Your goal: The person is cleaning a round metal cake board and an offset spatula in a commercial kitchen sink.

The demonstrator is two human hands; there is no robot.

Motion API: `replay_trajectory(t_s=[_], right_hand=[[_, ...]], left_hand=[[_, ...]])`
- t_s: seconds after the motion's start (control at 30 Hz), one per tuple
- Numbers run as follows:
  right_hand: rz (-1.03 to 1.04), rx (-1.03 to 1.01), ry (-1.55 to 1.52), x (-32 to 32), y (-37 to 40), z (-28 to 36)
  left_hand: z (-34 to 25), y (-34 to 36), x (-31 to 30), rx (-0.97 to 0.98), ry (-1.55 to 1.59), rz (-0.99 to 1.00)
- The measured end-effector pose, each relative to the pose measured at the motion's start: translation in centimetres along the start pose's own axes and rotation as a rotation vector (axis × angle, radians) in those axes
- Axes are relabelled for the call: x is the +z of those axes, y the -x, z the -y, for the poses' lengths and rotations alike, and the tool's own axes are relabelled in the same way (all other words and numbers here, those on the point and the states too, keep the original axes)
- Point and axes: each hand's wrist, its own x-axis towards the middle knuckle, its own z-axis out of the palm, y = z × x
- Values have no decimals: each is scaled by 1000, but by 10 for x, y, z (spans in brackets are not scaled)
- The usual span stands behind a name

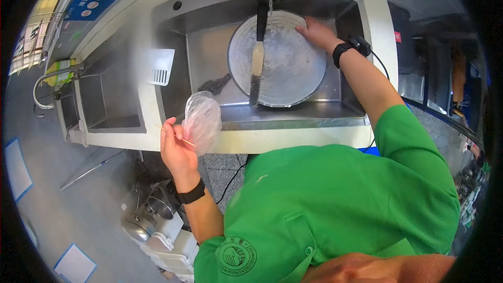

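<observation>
My left hand (178, 149) is closed at the counter's front edge, pinching a crumpled clear plastic bag (203, 120). A thin wooden stick (184, 140) also passes through its fingers. Inside the sink, my right hand (318, 32) grips the upper right rim of a large round metal pan (293, 68). Across the pan lies a long, narrow spatula (257, 63) with a black handle, its blade partly coated in something tan. Water (271, 0) runs from the tap onto the pan near that handle.
The pan rests in a steel sink basin (201, 47). A dark scrubbing clump (214, 85) lies on its floor at the left. A white slotted turner (161, 66) is on the divider, and a second basin (112, 102) is farther left. Below stand kitchen machines (162, 236).
</observation>
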Motion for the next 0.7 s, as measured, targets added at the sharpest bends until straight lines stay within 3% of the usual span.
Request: replay_trajectory(t_s=[0.23,0.33,0.43,0.5,0.57,0.6,0.63,0.67,0.7], right_hand=[[48,5,-145,18,-6,-46],[132,98,-364,12,-6,-42],[66,13,-219,3,-10,-40],[-178,-157,10,-2,-38,-26],[-132,-69,-135,-26,-13,31],[-198,-274,-867,-16,21,90],[43,-74,-1240,-10,22,112],[51,-23,-1274,-13,24,121],[358,49,-1781,-16,45,157]], left_hand=[[2,-1,13,15,23,6],[-1,2,12,29,23,18],[-4,8,12,43,2,30],[-6,9,11,50,-16,50],[-6,12,10,53,31,29],[-5,12,12,54,37,46],[-6,13,13,49,50,50],[-7,15,12,42,58,41],[-9,14,14,46,59,63]])
